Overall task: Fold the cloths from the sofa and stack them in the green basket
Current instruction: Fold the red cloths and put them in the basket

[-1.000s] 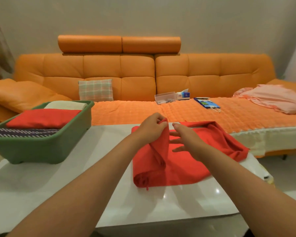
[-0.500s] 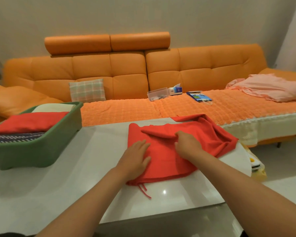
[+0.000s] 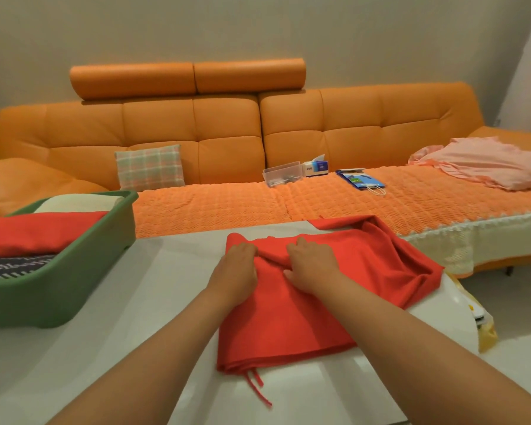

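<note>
The red cloth [image 3: 288, 317] lay half folded on the white table [image 3: 154, 302], to the right of the green basket [image 3: 74, 286]. Its right side was still rumpled, and a loose red cord trailed from its near edge. The left hand [image 3: 236, 268] and right hand [image 3: 314, 265] both rested on its far part, fingers curled into the fabric and grasping a raised ridge between them.

The basket held three folded cloths: one red [image 3: 34, 231], one cream [image 3: 77, 202] and one dark with white stripes [image 3: 10, 266]. One pink cloth [image 3: 488, 162] lay on the orange sofa [image 3: 227, 139], far to the basket's right.

Beyond the basket the sofa carried one plaid cushion [image 3: 150, 167], one clear plastic box [image 3: 282, 174], one tissue box [image 3: 316, 167] and one blue paper bag [image 3: 360, 179]. A plain pale wall [image 3: 258, 26] rose behind it.
</note>
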`<state>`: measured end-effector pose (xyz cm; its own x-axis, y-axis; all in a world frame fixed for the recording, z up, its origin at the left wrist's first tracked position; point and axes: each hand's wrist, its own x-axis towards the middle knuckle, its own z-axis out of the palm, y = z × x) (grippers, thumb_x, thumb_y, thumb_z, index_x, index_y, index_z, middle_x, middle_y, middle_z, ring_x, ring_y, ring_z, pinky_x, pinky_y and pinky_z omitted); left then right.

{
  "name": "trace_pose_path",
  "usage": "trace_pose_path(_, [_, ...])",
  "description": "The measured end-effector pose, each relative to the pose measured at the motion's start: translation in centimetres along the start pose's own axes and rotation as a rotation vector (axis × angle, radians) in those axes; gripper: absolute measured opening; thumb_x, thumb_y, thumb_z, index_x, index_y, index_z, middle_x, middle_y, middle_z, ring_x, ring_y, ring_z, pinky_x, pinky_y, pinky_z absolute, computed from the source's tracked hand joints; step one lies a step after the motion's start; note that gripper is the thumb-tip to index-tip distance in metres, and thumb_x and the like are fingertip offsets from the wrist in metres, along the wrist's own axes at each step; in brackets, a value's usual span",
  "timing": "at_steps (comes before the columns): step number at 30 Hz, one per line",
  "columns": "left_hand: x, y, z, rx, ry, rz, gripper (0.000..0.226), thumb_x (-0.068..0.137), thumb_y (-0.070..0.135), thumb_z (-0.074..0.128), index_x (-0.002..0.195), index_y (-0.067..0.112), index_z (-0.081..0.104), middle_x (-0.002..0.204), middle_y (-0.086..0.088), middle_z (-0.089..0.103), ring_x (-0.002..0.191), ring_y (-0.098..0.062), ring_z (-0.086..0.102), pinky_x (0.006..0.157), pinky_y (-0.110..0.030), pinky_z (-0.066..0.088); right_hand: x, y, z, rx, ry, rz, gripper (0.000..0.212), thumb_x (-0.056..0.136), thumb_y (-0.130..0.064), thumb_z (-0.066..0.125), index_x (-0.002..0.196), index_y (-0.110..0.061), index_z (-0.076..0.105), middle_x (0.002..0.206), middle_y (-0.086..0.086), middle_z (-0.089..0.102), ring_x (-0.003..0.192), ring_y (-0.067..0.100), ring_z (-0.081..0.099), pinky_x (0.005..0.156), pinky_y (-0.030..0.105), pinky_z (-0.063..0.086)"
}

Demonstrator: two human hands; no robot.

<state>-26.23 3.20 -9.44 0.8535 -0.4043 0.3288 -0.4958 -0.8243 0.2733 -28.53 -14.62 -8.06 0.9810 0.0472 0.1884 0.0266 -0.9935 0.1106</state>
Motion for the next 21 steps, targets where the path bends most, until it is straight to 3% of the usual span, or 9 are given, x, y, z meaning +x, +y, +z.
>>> trace_pose_path(2, [1.4, -0.4, 0.6, -0.026, 0.04, 0.001, 0.032, 0.091, 0.003, 0.041, 0.12, 0.008, 0.056, 0.119, -0.01, 0.056, 0.113, -0.029, 0.049, 0.094, -0.039, 0.039, 1.5, 0.4, 0.3, 0.009, 0.071, 0.021, 0.026, 0.098, -0.024, 0.047, 0.117, -0.016, 0.062, 0.121, 0.008, 0.065, 0.111, 0.03, 0.064, 0.081, 0.036, 0.049])
trace_pose_path(6, [3.5, -1.9, 1.9, 0.089, -0.017, -0.003, 0.05, 0.094, 0.029, 0.025, 0.132, 0.012, 0.053, 0.13, -0.008, 0.056, 0.123, -0.031, 0.05, 0.098, -0.039, 0.037, 3.7, 3.5, 0.2, 0.181, 0.073, 0.367, 0.028, 0.098, -0.017, 0.043, 0.118, -0.014, 0.063, 0.121, 0.01, 0.068, 0.11, 0.03, 0.066, 0.084, 0.035, 0.051])
trace_pose_path(9, [3.5, -2.9, 3.4, 0.165, -0.328, -0.167, 0.057, 0.102, 0.046, 0.019, 0.156, 0.029, 0.021, 0.164, -0.002, 0.014, 0.151, -0.024, 0.012, 0.121, -0.045, 0.013, 3.6, 5.0, 1.4, 0.143, -0.134, 0.449, 0.035, 0.096, -0.016, 0.043, 0.128, -0.012, 0.058, 0.131, 0.01, 0.063, 0.119, 0.027, 0.062, 0.092, 0.036, 0.05])
trace_pose_path(11, [3.7, -3.2, 3.8, 0.158, -0.372, -0.196, 0.057, 0.102, 0.047, 0.023, 0.157, 0.034, 0.015, 0.166, 0.0, 0.005, 0.153, -0.021, 0.003, 0.122, -0.046, 0.005, 3.7, 5.0, 2.3, 0.117, -0.147, 0.433, 0.04, 0.096, -0.017, 0.042, 0.135, -0.01, 0.048, 0.133, 0.01, 0.06, 0.12, 0.027, 0.061, 0.092, 0.035, 0.05])
trace_pose_path(14, [4.8, -3.3, 3.6, 0.148, -0.185, -0.158, 0.048, 0.1, 0.042, 0.031, 0.146, 0.032, 0.041, 0.158, -0.004, 0.033, 0.144, -0.024, 0.028, 0.117, -0.042, 0.023, 3.9, 4.5, 3.3, 0.029, 0.013, 0.356, 0.045, 0.093, -0.016, 0.042, 0.138, -0.011, 0.038, 0.128, 0.01, 0.058, 0.112, 0.028, 0.064, 0.082, 0.035, 0.051])
trace_pose_path(16, [5.2, -3.4, 3.7, 0.145, -0.164, -0.172, 0.047, 0.1, 0.046, 0.031, 0.143, 0.033, 0.043, 0.155, -0.004, 0.036, 0.142, -0.024, 0.031, 0.115, -0.041, 0.024, 3.8, 4.6, 3.9, -0.066, 0.16, 0.268, 0.042, 0.091, -0.017, 0.045, 0.132, -0.015, 0.046, 0.123, 0.01, 0.055, 0.109, 0.029, 0.059, 0.081, 0.037, 0.048])
trace_pose_path(19, [4.8, -3.3, 4.1, 0.169, -0.324, -0.23, 0.06, 0.099, 0.059, 0.023, 0.155, 0.037, 0.021, 0.165, -0.005, 0.009, 0.152, -0.026, 0.007, 0.121, -0.048, 0.007, 3.8, 5.2, 4.6, -0.061, 0.191, 0.047, 0.038, 0.094, -0.028, 0.046, 0.13, -0.02, 0.057, 0.135, 0.012, 0.05, 0.121, 0.032, 0.047, 0.097, 0.044, 0.038])
trace_pose_path(21, [4.4, -3.3, 4.1, 0.207, -0.261, -0.272, 0.061, 0.099, 0.058, 0.023, 0.155, 0.033, 0.024, 0.163, -0.01, 0.016, 0.15, -0.027, 0.014, 0.118, -0.047, 0.013, 3.5, 5.3, 4.7, 0.089, 0.07, -0.03, 0.048, 0.097, -0.038, 0.045, 0.142, -0.023, 0.049, 0.154, 0.013, 0.037, 0.14, 0.03, 0.034, 0.112, 0.044, 0.03])
